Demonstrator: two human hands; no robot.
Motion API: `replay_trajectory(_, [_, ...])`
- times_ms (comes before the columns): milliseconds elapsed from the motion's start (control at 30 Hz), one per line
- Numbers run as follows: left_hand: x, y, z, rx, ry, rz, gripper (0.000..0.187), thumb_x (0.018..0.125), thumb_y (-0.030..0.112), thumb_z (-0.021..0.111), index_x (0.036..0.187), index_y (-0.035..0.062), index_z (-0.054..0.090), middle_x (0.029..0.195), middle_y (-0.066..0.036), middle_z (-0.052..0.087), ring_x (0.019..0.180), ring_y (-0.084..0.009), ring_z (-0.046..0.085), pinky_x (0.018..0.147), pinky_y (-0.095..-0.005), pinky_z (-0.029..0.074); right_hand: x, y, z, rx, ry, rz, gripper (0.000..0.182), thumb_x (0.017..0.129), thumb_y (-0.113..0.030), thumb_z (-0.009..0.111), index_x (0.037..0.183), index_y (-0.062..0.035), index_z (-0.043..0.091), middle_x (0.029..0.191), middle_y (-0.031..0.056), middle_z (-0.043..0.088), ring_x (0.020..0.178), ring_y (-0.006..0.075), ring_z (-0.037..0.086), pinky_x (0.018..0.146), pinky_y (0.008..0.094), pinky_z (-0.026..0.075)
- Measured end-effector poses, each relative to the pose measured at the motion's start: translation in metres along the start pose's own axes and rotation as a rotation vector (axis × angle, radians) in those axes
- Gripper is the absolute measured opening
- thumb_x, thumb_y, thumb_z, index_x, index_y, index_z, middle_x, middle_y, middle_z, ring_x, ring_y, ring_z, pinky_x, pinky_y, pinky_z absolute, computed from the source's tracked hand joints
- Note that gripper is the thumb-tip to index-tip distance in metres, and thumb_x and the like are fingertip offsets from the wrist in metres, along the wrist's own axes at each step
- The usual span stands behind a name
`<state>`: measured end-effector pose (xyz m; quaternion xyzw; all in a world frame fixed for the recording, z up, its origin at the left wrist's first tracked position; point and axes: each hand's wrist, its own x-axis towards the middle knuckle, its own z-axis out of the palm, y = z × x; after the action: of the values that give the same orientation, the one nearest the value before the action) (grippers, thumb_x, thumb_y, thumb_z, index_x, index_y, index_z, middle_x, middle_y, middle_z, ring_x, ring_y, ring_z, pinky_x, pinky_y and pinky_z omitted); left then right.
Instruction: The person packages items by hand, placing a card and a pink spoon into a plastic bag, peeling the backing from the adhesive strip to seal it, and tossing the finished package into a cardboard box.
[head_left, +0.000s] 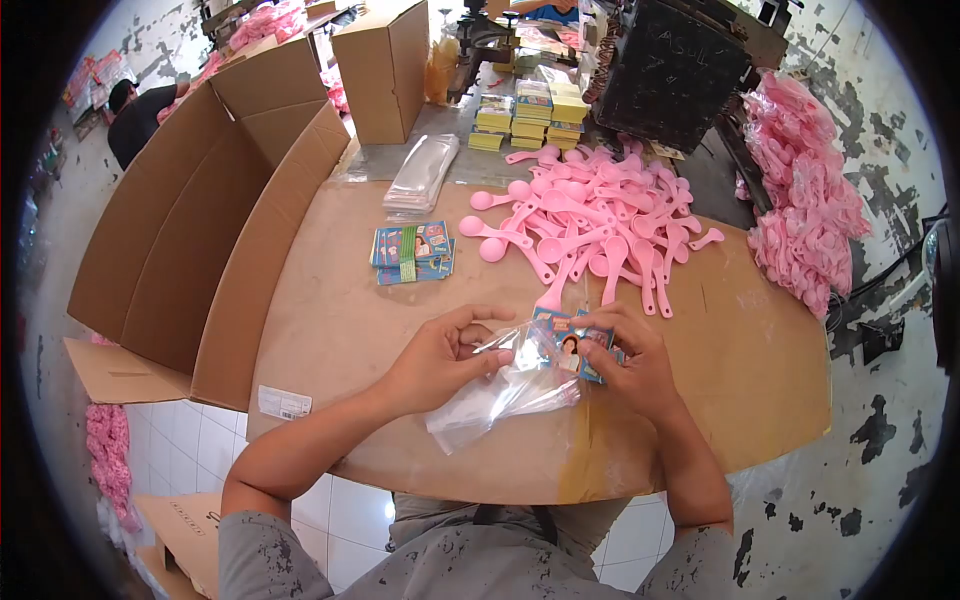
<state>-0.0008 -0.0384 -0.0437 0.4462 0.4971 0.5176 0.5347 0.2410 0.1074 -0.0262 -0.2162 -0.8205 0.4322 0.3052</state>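
My left hand (450, 360) pinches a clear plastic bag (495, 400), which hangs low over the cardboard-covered table (400, 440). Between the thumb and fingers of my right hand (640, 365) is a blue printed card (548, 330), its left part overlapped by the bag's mouth in this view. Just beyond both hands spreads a heap of pink measuring spoons (610, 240). Farther left, a bundle of blue cards (432, 240) lies under a green band. Behind that bundle rests a stack of clear plastic bags (422, 178).
A large open carton (225, 300) stands at left, and a smaller cardboard box (380, 80) behind it. Several yellow-edged card stacks (530, 112) sit at the back beside a black metal box (670, 75). Pink bagged items (805, 190) pile up at right. Another person (145, 115) is far left.
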Motion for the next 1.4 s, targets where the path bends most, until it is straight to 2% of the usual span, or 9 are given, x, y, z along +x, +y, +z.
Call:
replay_trajectory(133, [0.002, -0.019, 0.006, 0.08, 0.022, 0.043, 0.03, 0.104, 0.006, 0.064, 0.132, -0.0029, 0.058, 0.107, -0.013, 0.076, 0.093, -0.0116, 0.07, 0.081, -0.0272, 0.056, 0.0, 0.007, 0.007, 0.246, 0.268, 0.015, 0.02, 0.089, 0.005, 0.071, 0.108, -0.0022, 0.073, 0.103, 0.0077, 0.066, 0.091, 0.0157, 0.065, 0.08, 0.0295, 0.052])
replay_trajectory(233, [0.0, -0.021, 0.005, 0.216, -0.01, 0.007, 0.027, 0.105, 0.006, 0.062, 0.131, -0.0026, 0.059, 0.11, -0.012, 0.075, 0.101, -0.0117, 0.069, 0.087, -0.0271, 0.054, -0.005, 0.009, 0.003, 0.347, 0.093, 0.037, 0.021, 0.089, 0.006, 0.07, 0.108, -0.0027, 0.073, 0.105, 0.0083, 0.066, 0.092, 0.0174, 0.066, 0.082, 0.0292, 0.052])
replay_trajectory(433, [-0.001, -0.014, 0.003, 0.368, 0.061, 0.107, 0.018, 0.103, 0.005, 0.064, 0.118, -0.0032, 0.068, 0.112, -0.011, 0.074, 0.1, -0.0121, 0.069, 0.086, -0.0288, 0.056, -0.005, 0.016, 0.013, -0.148, -0.301, -0.178, 0.023, 0.086, 0.007, 0.07, 0.107, -0.0025, 0.073, 0.108, 0.0123, 0.069, 0.093, 0.0257, 0.071, 0.081, 0.0343, 0.057])
replay_trajectory(633, [0.001, -0.004, -0.008, 0.145, 0.18, 0.028, 0.018, 0.102, 0.009, 0.067, 0.112, -0.0053, 0.072, 0.106, -0.009, 0.076, 0.095, -0.0107, 0.069, 0.084, -0.0282, 0.057, -0.006, 0.008, 0.012, -0.199, -0.293, -0.236, 0.022, 0.086, 0.008, 0.067, 0.105, -0.001, 0.071, 0.106, 0.0111, 0.068, 0.09, 0.0252, 0.07, 0.079, 0.0357, 0.058])
replay_trajectory(833, [0.0, -0.014, -0.006, 0.243, 0.113, -0.038, 0.022, 0.103, 0.012, 0.067, 0.114, -0.0059, 0.073, 0.104, -0.009, 0.076, 0.094, -0.0109, 0.07, 0.084, -0.0272, 0.057, -0.011, 0.013, -0.002, 0.265, -0.037, -0.194, 0.018, 0.082, 0.012, 0.067, 0.095, -0.0005, 0.068, 0.105, 0.0116, 0.069, 0.089, 0.0219, 0.071, 0.073, 0.0337, 0.058])
replay_trajectory(1000, [0.0, -0.015, 0.002, 0.414, 0.178, 0.325, 0.023, 0.102, 0.016, 0.069, 0.114, -0.0016, 0.075, 0.101, -0.007, 0.078, 0.088, -0.009, 0.069, 0.08, -0.0265, 0.055, -0.007, 0.013, 0.02, -0.072, -0.3, -0.265, 0.019, 0.084, 0.011, 0.067, 0.098, -0.0004, 0.071, 0.103, 0.0116, 0.069, 0.088, 0.0215, 0.071, 0.075, 0.0334, 0.058])
replay_trajectory(1033, [-0.001, -0.013, 0.0, 0.341, 0.174, 0.241, 0.022, 0.103, 0.015, 0.068, 0.114, -0.003, 0.075, 0.103, -0.009, 0.078, 0.09, -0.0106, 0.07, 0.081, -0.0267, 0.056, -0.007, 0.015, 0.022, -0.125, -0.328, -0.274, 0.019, 0.085, 0.011, 0.067, 0.099, -0.0003, 0.072, 0.103, 0.0117, 0.069, 0.087, 0.0215, 0.07, 0.076, 0.0336, 0.057])
replay_trajectory(1200, [-0.006, 0.022, -0.006, -0.096, 0.062, -0.092, 0.022, 0.103, 0.012, 0.067, 0.114, -0.0071, 0.072, 0.103, -0.014, 0.078, 0.094, -0.0168, 0.075, 0.085, -0.0281, 0.059, -0.006, 0.005, 0.01, -0.015, -0.108, -0.127, 0.016, 0.089, 0.008, 0.07, 0.103, -0.0006, 0.073, 0.103, 0.0116, 0.069, 0.087, 0.0185, 0.068, 0.075, 0.0318, 0.055])
replay_trajectory(1400, [-0.004, 0.0, 0.006, -0.01, 0.016, -0.106, 0.024, 0.103, 0.011, 0.067, 0.115, -0.0084, 0.071, 0.103, -0.015, 0.079, 0.096, -0.0179, 0.076, 0.084, -0.0295, 0.061, -0.006, 0.005, 0.018, 0.269, 0.251, -0.014, 0.02, 0.091, 0.008, 0.069, 0.107, -0.0029, 0.074, 0.101, 0.0108, 0.069, 0.086, 0.0165, 0.066, 0.073, 0.0292, 0.053])
